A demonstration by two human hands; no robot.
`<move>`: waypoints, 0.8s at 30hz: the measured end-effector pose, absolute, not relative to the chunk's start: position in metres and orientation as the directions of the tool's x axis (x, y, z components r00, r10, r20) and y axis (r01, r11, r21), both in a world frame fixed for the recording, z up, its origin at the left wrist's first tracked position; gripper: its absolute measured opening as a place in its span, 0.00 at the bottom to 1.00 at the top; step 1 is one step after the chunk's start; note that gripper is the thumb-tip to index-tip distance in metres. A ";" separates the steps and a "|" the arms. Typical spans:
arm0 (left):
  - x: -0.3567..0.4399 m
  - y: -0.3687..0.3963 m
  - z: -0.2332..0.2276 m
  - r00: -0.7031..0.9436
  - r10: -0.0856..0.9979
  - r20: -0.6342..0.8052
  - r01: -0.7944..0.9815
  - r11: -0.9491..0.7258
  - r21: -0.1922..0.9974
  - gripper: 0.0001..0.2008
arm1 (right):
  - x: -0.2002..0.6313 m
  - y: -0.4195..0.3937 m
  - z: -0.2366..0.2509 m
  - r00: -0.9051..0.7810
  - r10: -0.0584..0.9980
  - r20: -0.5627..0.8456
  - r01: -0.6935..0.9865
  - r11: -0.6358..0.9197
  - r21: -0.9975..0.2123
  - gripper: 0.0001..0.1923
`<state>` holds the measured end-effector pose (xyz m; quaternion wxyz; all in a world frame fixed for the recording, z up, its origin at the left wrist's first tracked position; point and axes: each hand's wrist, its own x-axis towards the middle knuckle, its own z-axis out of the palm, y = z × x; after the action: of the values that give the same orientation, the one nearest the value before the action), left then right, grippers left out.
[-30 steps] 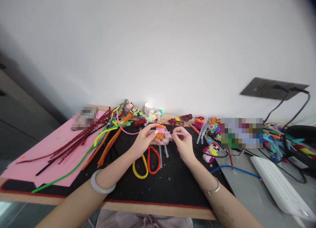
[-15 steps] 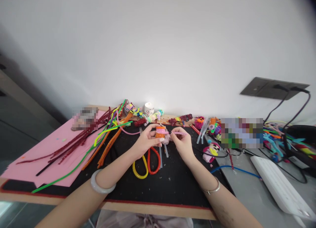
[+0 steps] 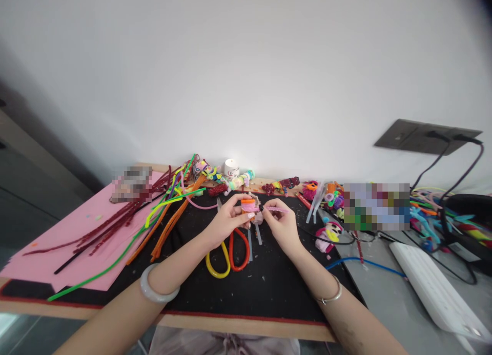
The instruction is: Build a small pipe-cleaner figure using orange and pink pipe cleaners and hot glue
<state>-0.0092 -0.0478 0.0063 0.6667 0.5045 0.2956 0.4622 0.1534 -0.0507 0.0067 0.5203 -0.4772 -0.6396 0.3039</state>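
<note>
My left hand (image 3: 229,221) is closed around a small orange and pink pipe-cleaner craft piece (image 3: 248,208), holding it above the black mat (image 3: 277,288). A pink pipe cleaner (image 3: 277,209) runs from the right side of the piece, pinched between the thumb and fingers of my right hand (image 3: 283,226). A small black part (image 3: 261,208) shows between both hands; what it is I cannot make out. Below my left hand lies a pair of scissors with one yellow and one red handle (image 3: 239,269). Translucent glue sticks (image 3: 258,234) lie partly beneath my hands.
Pink sheets (image 3: 92,242) carry dark red, green and orange pipe cleaners on the left. A white paper cup (image 3: 231,169) and several finished crafts line the wall. To the right are a plush-like pipe-cleaner figure (image 3: 328,235), cables, and a white power strip (image 3: 434,288).
My right hand has shifted slightly, and the pink pipe cleaner now lies closer along the craft piece's right side. My left hand keeps its hold, with the piece turned a little.
</note>
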 end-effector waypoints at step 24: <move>-0.008 -0.048 0.005 0.333 0.938 0.092 -0.292 0.010 0.956 0.27 | 0.151 -0.053 0.007 -0.052 0.930 0.364 0.291 0.363 -0.885 0.06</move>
<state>-0.0076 -0.0480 0.0050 0.6366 0.5112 0.3160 0.4833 0.1514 -0.0535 0.0070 0.5055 -0.4676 -0.6527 0.3160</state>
